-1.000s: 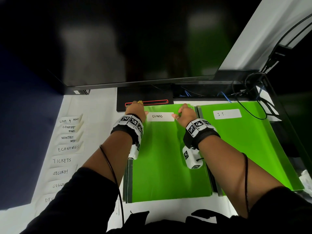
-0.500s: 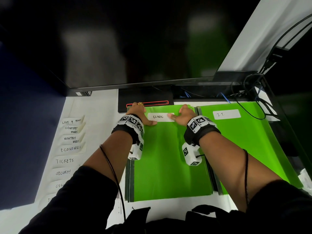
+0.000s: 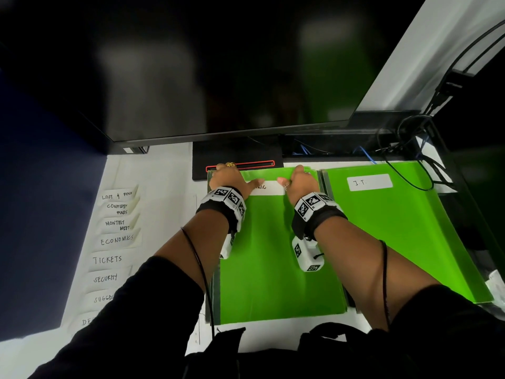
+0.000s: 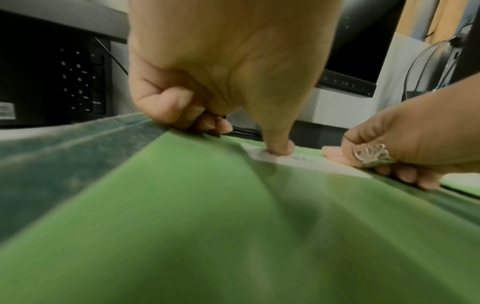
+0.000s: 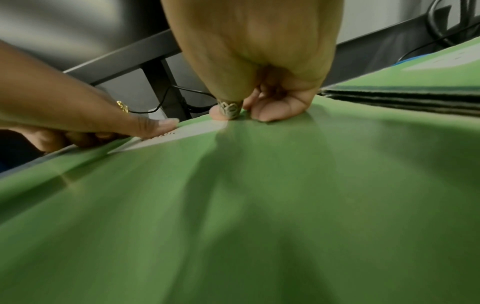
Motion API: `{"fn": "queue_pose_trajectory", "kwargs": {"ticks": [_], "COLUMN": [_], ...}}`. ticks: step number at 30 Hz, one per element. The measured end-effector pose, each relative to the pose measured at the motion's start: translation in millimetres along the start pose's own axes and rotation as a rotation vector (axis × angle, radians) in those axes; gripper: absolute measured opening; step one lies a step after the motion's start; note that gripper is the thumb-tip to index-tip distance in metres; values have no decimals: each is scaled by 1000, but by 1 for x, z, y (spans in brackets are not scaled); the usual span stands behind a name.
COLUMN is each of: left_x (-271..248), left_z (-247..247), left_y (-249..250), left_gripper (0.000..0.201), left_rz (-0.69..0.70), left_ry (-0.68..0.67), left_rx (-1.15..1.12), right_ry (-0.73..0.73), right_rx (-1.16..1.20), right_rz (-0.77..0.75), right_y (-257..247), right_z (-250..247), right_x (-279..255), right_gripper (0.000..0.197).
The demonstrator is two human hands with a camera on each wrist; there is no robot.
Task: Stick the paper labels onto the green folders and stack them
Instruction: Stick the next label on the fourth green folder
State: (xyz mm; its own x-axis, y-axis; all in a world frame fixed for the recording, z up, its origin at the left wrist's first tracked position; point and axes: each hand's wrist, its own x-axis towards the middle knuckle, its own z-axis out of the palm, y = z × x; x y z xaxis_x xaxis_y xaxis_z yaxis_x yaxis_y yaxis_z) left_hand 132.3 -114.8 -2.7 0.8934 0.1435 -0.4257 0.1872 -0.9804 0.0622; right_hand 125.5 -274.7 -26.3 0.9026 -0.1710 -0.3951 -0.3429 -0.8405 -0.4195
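Both hands on the near green folder [image 3: 278, 255], top of a stack lying flat on the white table [image 3: 169, 214], right in front of the person. White label [image 3: 269, 187] sits near the folder's far edge; visible letters read "NIC", the rest covered by the left thumb.

Left hand [image 3: 228, 180]: thumb stretched out flat, tip pressing the left end of the label. Other fingers [image 4: 182, 111] curled at the folder's far edge, left of the label. Whether that grip wraps the edge or just rests on it I cannot tell. Gold ring on one finger.

Right hand [image 3: 302, 181]: thumb pressing the right end of the label, silver ring on that thumb. Other fingers [image 5: 275, 109] curled, fingertips resting on the folder cover just right of the label. No pinch visible; grip holds nothing.

Label looks flat on the cover between the two thumbs, which are apart, one at each end.

Second green folder [image 3: 404, 233] just beside on the right, also on top of a stack, with a white label [image 3: 369, 182] reading "I.T." near its far edge.

Left side of the table: a column of loose paper labels [image 3: 117, 239], overlapping, with handwritten words such as ECONOMICS, TICKETS, SECURITY.

Behind the folders: black monitor [image 3: 218, 64], its base [image 3: 237, 160] with a red-outlined strip, black cables [image 3: 410, 149] at right.
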Motion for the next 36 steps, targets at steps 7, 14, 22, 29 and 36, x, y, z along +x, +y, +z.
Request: {"fn": "queue_pose_trajectory", "kwargs": {"ticks": [7,14,22,29,36], "left_x": [6,5,5,11,7], "left_z": [-9,-4,3,11,11], "left_y": [-7,-15,-19,-23,-35], "left_gripper": [69,72,105,81,42], "left_rz": [53,131,113,114,183], "left_ry": [-53,-95,-41,12,68], "left_rx": [4,80,-28,-146,-372], "right_ry": [-15,-165,-158,-151,-81], "right_rx": [44,23,104,70,177], "right_rz": [-54,-68,24,5,-55], "right_y": [12,16,2,5,18], "right_z": [-5,-13,-9,-15,-11], "right_x": [5,3,-2,0,-1], "right_gripper": [30,43,89,53,27]}}
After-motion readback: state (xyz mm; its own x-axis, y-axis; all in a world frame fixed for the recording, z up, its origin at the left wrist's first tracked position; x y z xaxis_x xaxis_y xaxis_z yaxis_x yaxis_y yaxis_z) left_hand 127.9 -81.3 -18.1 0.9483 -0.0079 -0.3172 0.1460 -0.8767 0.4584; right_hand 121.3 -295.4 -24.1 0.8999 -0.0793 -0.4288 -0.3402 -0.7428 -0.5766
